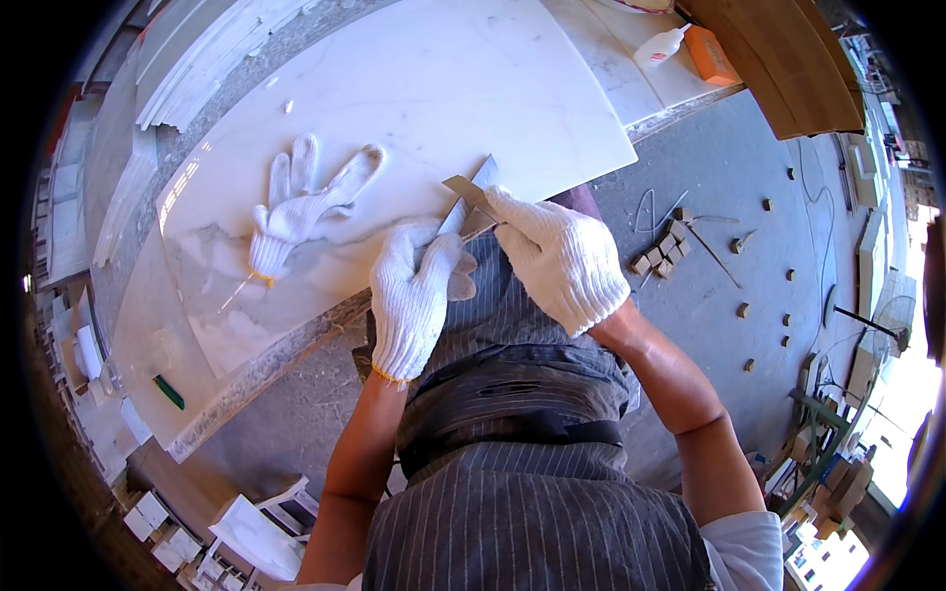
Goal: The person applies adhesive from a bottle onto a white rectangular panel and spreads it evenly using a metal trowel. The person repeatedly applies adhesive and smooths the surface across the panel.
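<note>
Both my hands wear white knit gloves and meet over the near edge of a polished white marble slab (443, 98). My left hand (409, 295) is closed on a thin, flat silver metal blade (454, 216) that points up and away. My right hand (564, 254) pinches a second flat metal blade (461, 186), which crosses over the first. The fingers hide the blades' lower ends, so any handles cannot be made out. Left of my hands, an empty white knit glove (301, 209) with a yellow-edged cuff lies on the slab.
A white squeeze bottle (660, 45) and an orange box (709, 55) stand at the far right, beside a brown cardboard piece (783, 64). Small blocks (665, 251) and thin rods lie on the grey floor at right. A green object (168, 392) rests near the slab's left corner.
</note>
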A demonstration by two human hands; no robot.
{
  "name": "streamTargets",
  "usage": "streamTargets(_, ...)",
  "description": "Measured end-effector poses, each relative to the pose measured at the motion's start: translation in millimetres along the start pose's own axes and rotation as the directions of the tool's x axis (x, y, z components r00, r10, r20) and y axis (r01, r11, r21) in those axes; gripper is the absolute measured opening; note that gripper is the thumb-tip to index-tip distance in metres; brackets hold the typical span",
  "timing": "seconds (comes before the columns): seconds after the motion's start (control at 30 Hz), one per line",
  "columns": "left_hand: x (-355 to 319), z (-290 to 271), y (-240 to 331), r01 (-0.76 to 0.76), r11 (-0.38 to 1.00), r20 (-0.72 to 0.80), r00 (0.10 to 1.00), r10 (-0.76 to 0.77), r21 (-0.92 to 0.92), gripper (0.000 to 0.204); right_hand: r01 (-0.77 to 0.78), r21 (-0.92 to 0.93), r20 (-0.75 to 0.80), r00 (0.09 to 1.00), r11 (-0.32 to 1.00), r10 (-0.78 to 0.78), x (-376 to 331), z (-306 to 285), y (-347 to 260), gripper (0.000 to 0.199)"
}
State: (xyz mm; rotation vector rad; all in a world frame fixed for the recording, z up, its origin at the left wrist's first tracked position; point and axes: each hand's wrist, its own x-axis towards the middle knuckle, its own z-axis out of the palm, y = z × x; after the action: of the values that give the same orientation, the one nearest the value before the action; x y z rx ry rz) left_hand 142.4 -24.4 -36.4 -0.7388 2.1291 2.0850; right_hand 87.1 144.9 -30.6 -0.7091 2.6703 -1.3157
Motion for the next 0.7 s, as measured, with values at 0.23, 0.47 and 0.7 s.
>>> streamTargets(0.23,0,1,1,0.029,1.0,-0.011,1.0,-0.029,-0.005,0.017,0.045,-0.035,-0.018,0.999,0.998,-0.045,0,-3,1,0.03)
streamTargets(0.47,-1,0,-1,0.029,0.999,-0.009,1.0,-0.029,-0.039,0.018,0.157,0.043,0.002,0.988,0.987,-0.157,-4,-6,13,0.043)
streamTargets(0.7,0,2,-5,-0.007,0.999,-0.013,1.0,0.007,-0.038,0.018,0.31,-0.124,0.098,0.949,0.943,-0.299,-2,-18,18,0.039)
